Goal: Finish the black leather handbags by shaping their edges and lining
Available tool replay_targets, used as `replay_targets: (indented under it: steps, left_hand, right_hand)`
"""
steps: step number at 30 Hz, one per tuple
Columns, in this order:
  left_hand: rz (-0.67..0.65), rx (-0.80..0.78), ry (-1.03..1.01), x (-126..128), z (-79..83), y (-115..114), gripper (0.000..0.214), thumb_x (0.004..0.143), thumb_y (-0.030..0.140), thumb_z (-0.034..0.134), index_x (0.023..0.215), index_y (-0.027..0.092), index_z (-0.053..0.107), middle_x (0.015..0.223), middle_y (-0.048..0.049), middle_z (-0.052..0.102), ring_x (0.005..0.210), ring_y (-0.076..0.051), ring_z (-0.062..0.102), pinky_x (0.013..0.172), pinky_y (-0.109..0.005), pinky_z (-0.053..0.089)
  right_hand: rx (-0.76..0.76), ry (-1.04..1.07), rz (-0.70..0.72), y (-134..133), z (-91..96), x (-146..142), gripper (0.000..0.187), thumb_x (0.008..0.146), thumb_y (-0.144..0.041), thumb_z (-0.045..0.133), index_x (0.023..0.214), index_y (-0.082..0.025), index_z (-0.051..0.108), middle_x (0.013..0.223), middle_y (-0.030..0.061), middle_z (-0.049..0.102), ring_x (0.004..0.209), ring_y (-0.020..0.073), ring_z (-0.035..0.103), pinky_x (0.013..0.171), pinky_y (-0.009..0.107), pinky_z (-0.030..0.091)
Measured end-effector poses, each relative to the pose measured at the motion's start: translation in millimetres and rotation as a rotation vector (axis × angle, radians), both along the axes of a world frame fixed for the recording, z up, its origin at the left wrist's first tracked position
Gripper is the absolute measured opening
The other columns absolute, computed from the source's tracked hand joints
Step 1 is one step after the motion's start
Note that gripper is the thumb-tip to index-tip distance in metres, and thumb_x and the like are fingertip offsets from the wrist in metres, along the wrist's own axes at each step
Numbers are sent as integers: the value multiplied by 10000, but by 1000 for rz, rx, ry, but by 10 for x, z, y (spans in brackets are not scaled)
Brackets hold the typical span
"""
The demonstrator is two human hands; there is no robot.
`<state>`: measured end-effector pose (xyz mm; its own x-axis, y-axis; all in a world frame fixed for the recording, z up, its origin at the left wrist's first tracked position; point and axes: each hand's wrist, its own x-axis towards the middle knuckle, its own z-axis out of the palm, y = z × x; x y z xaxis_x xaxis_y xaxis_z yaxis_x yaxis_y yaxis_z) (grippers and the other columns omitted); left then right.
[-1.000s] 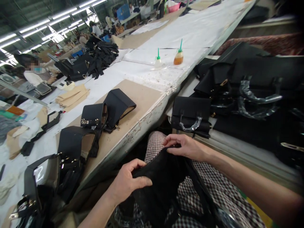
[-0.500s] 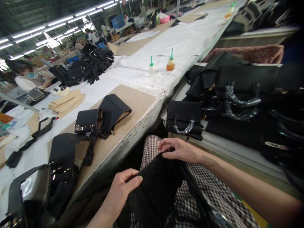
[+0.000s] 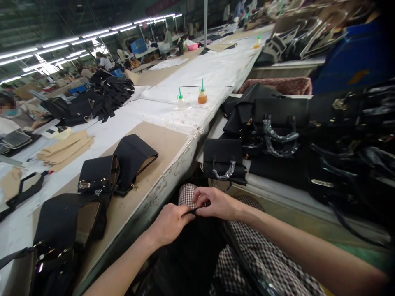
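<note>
A black handbag [image 3: 188, 255] lies across my lap over checked cloth, its far edge lifted toward me. My left hand [image 3: 170, 222] pinches that edge between thumb and fingers. Close beside it, my right hand [image 3: 214, 203] grips the same edge with bent fingers, the two hands nearly touching. Dark strap parts of the bag trail to the right over the checked cloth [image 3: 265, 255]. Much of the bag's lower body is in deep shadow, so its details cannot be made out.
Along the left, a long worktable [image 3: 173, 123] carries black bags [image 3: 132, 158], tan pieces [image 3: 66, 148] and a black heap [image 3: 108, 94]. Two green-tipped bottles [image 3: 202, 95] stand farther back. Finished-looking handbags [image 3: 224, 160] with wrapped handles crowd the right shelf. A co-worker [image 3: 12, 117] sits at far left.
My left hand has moved right and up along the bag's edge, close to my right hand. The view has turned to the right, so the table appears shifted left.
</note>
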<state>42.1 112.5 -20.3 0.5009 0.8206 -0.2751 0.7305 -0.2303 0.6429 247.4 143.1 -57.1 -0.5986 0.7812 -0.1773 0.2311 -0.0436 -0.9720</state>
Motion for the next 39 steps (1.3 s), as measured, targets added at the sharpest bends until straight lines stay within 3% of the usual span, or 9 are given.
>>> replay_targets:
  steps: [3,8,15,19,23,27,31,35,39]
  left_hand:
    - [-27,54,18,1,-85,-46,338,948,393,498,692,198,604,596,-5,555,581,-156,506,561,-259,263]
    - [-82,46,24,-58,-82,-143,296,973,358,454,730,205,526,596,20,483,557,-136,431,565,-284,209]
    - [-25,-207,-128,-67,-85,-87,427,962,486,419,673,177,475,600,60,317,563,-97,295,529,-236,237]
    - [-43,-201,-35,67,-138,106,435,885,570,517,786,156,610,644,43,484,613,-118,413,560,-224,286]
    - [-46,-163,-85,193,-192,196,290,887,426,550,922,166,676,842,-9,665,759,-178,557,695,-251,389]
    - [-37,-113,-124,176,-222,180,173,851,281,555,899,158,667,882,-29,666,809,-189,568,734,-267,409]
    - [-33,-178,-139,237,-235,229,197,738,199,628,927,142,631,797,6,634,734,-154,552,669,-239,413]
    - [-144,-358,-337,525,-286,324,642,659,128,685,1274,175,507,1033,-25,671,886,-174,601,772,-247,455]
    - [-224,-435,-355,689,-219,382,329,696,193,691,1021,142,690,983,-29,699,944,-221,617,853,-294,464]
  right_hand:
    - [-47,23,42,27,-38,59,249,674,-192,703,903,-177,607,769,-13,702,669,144,610,586,224,427]
    - [-94,41,96,79,-70,90,235,680,-222,725,886,-167,627,734,-16,688,653,137,591,584,226,412]
    - [-91,64,118,79,-104,131,288,668,-239,756,917,-178,624,728,-36,682,631,124,572,580,223,403]
    - [-67,112,101,93,-138,146,344,699,-223,741,1003,-173,588,799,-24,668,685,124,576,612,227,428]
    - [22,59,1,63,-23,359,362,861,-388,632,1132,-158,566,955,32,647,855,161,591,756,283,480]
    - [112,-110,-135,-360,341,730,475,963,-502,450,1354,-233,448,1340,92,518,1184,248,523,1000,398,437]
    - [286,-344,-199,-1051,576,769,786,815,-521,671,1473,-319,290,1509,92,331,1343,356,369,1098,500,368]
    - [337,-455,-406,-1403,414,571,681,831,-373,640,1436,-282,339,1346,122,489,1193,332,521,999,497,474]
    - [342,-463,-502,-1355,216,756,609,815,-209,552,1398,-229,381,1135,100,604,1000,274,614,874,437,525]
